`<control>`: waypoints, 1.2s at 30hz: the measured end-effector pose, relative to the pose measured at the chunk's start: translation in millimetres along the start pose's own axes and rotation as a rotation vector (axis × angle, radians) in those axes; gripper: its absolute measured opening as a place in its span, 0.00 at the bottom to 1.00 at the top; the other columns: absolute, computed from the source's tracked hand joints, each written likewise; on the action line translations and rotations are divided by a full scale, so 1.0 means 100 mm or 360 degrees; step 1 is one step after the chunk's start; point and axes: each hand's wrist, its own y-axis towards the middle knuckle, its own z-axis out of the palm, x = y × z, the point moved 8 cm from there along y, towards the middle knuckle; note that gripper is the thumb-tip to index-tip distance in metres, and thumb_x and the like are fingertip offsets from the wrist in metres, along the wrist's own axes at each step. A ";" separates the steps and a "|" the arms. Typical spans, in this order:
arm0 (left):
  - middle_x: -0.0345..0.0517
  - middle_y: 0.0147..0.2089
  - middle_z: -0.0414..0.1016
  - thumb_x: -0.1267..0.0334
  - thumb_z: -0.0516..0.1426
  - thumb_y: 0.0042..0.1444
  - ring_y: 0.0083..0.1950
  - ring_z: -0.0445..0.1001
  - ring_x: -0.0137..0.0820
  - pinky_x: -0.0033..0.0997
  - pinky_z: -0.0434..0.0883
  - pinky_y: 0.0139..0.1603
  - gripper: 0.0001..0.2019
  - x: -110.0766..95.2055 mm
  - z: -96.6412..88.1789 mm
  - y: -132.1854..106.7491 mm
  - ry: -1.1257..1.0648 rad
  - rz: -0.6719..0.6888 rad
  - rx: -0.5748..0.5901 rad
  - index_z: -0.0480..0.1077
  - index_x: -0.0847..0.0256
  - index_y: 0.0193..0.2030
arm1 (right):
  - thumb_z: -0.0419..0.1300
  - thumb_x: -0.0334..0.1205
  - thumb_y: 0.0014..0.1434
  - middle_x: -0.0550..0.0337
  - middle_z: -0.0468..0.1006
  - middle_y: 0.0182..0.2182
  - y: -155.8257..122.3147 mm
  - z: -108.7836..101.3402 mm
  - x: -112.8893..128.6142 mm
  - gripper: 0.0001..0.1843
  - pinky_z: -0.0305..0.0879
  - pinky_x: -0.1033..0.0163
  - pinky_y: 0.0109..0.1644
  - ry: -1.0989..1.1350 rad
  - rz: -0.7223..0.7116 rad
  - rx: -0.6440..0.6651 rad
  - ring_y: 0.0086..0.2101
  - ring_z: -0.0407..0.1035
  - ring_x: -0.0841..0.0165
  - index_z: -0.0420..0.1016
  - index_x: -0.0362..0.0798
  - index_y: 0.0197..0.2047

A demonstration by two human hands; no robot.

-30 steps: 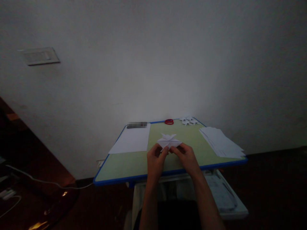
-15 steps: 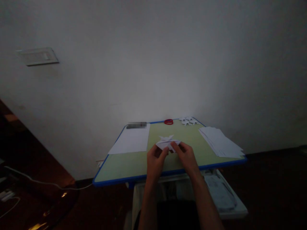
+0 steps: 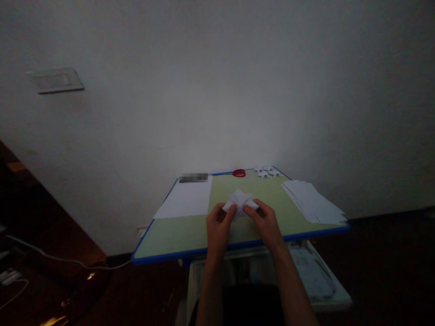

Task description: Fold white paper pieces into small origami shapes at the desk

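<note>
A small folded white paper piece (image 3: 239,200) sits at the middle of a green table (image 3: 176,233) with a blue rim. My left hand (image 3: 218,227) pinches its left corner with closed fingers. My right hand (image 3: 266,222) pinches its right side the same way. Both hands rest low over the tabletop, close together, with the paper's pointed flaps showing above the fingertips.
A flat white sheet (image 3: 187,201) lies at the left of the table, a stack of white sheets (image 3: 311,202) at the right. Red-handled scissors (image 3: 239,172), several small folded paper shapes (image 3: 267,170) and a dark blurred object (image 3: 193,177) lie along the far edge by the wall.
The paper piece has been refolded between my fingers: its wide flat outline has become a more compact, pointed shape. Both hands stayed in nearly the same place.
</note>
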 end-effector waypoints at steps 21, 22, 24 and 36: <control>0.41 0.30 0.77 0.50 0.67 0.55 0.31 0.71 0.29 0.25 0.67 0.32 0.15 -0.02 -0.01 0.01 0.0074 0.0021 -0.0006 0.78 0.62 0.33 | 0.67 0.56 0.58 0.62 0.77 0.27 0.01 0.04 0.02 0.18 0.65 0.64 0.34 -0.0184 -0.0083 0.0056 0.30 0.68 0.66 0.80 0.48 0.29; 0.40 0.29 0.76 0.51 0.67 0.55 0.31 0.71 0.29 0.25 0.67 0.32 0.15 -0.02 -0.01 0.01 0.0058 0.0020 -0.0005 0.77 0.62 0.32 | 0.67 0.56 0.57 0.62 0.78 0.27 0.01 0.04 0.02 0.18 0.65 0.63 0.35 -0.0184 -0.0084 0.0058 0.30 0.69 0.65 0.81 0.48 0.30; 0.39 0.28 0.75 0.51 0.68 0.54 0.30 0.71 0.29 0.25 0.67 0.32 0.15 -0.01 0.00 0.01 0.0039 0.0005 0.0011 0.76 0.62 0.30 | 0.68 0.55 0.56 0.62 0.79 0.28 0.01 0.04 0.02 0.17 0.66 0.63 0.36 -0.0183 -0.0085 0.0051 0.30 0.70 0.65 0.81 0.48 0.31; 0.45 0.32 0.82 0.55 0.68 0.54 0.34 0.77 0.33 0.29 0.71 0.37 0.12 0.00 0.08 -0.01 -0.0007 -0.0028 0.0152 0.80 0.63 0.34 | 0.70 0.52 0.55 0.63 0.74 0.26 0.00 0.01 0.00 0.16 0.64 0.64 0.34 -0.0165 -0.0063 0.0005 0.30 0.67 0.66 0.77 0.48 0.30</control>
